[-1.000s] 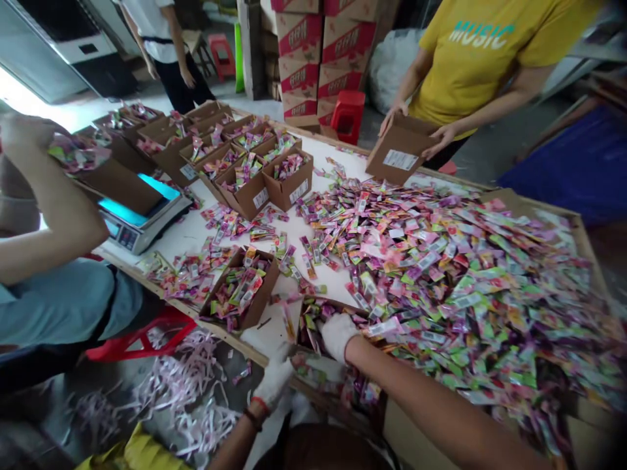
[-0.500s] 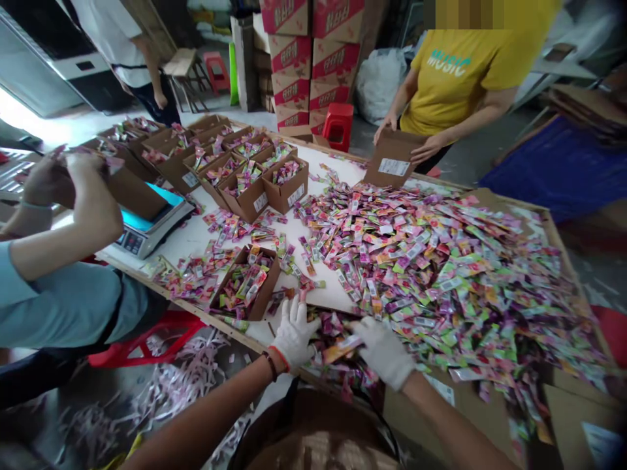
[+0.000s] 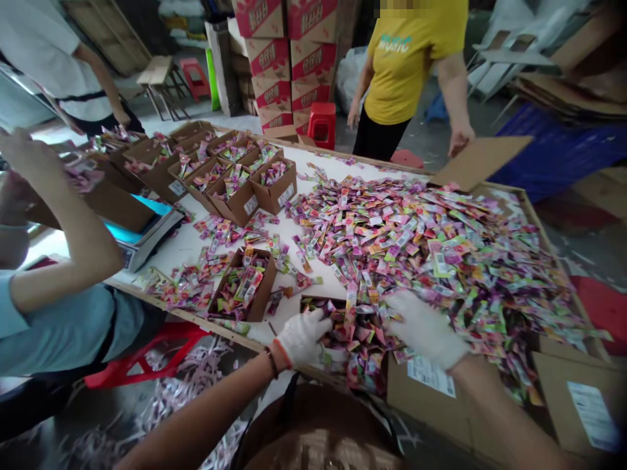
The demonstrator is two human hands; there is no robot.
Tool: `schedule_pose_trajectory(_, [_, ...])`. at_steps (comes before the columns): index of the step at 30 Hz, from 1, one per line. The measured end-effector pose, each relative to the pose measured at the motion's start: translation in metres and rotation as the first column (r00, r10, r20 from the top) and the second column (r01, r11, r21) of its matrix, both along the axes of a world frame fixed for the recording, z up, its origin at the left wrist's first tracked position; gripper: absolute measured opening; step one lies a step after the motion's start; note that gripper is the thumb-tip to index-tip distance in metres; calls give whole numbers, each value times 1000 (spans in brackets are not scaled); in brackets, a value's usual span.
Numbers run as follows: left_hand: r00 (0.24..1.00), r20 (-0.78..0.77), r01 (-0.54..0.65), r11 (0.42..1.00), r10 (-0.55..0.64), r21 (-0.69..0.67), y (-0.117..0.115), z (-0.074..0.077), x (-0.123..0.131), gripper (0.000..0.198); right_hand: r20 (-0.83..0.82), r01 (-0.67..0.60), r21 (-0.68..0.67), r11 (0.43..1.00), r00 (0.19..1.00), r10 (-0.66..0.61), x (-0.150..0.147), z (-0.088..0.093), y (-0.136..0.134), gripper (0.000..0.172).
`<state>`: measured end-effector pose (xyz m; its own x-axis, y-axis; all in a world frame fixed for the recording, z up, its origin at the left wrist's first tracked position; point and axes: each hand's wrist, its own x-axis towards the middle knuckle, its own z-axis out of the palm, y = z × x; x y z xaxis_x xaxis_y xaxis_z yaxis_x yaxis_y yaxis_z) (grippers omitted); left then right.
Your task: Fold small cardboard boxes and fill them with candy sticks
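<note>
A cardboard box (image 3: 321, 301) filled with small, colourful stick-shaped sachets (image 3: 360, 333) stands at the table edge before me. My left hand (image 3: 304, 336), in a white glove, is at the box's left side, its fingers curled over the wall there. On the other side, my right hand (image 3: 426, 329), also gloved, is smeared by motion where the box meets a large heap of sachets (image 3: 392, 228). Its fingers are too blurred to tell what they hold. Left of my box, another filled cardboard box (image 3: 264, 290) rests on the table.
Filled boxes (image 3: 240, 202) stand in rows at the back left. A person's arm (image 3: 73, 215) is raised near a scale (image 3: 147, 241). Across the heap, a person in yellow (image 3: 406, 72) holds a cardboard piece (image 3: 484, 160). Labelled cardboard (image 3: 441, 398) hangs at the front edge.
My right hand has moved right from over the box to the heap. More sachets show in the box. My left hand has dropped slightly and curled. The person in yellow has shifted the cardboard rightward.
</note>
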<state>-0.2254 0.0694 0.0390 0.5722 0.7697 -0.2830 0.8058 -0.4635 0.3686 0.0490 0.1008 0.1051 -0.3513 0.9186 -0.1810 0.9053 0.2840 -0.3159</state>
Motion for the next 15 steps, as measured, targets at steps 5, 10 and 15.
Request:
schedule_pose_trajectory(5, [993, -102, 33, 979, -55, -201, 19, -17, 33, 38, 7, -230, -343, 911, 969, 247, -76, -82, -11, 33])
schedule_pose_trajectory(10, [998, 57, 4, 993, 3, -119, 6, -4, 7, 29, -35, -270, -335, 903, 961, 275, -56, -62, 11, 25])
schedule_pose_trajectory(15, [826, 360, -525, 824, 433, 212, -21, 6, -51, 23, 81, -144, -77, 987, 985, 150, -42, -44, 41, 36])
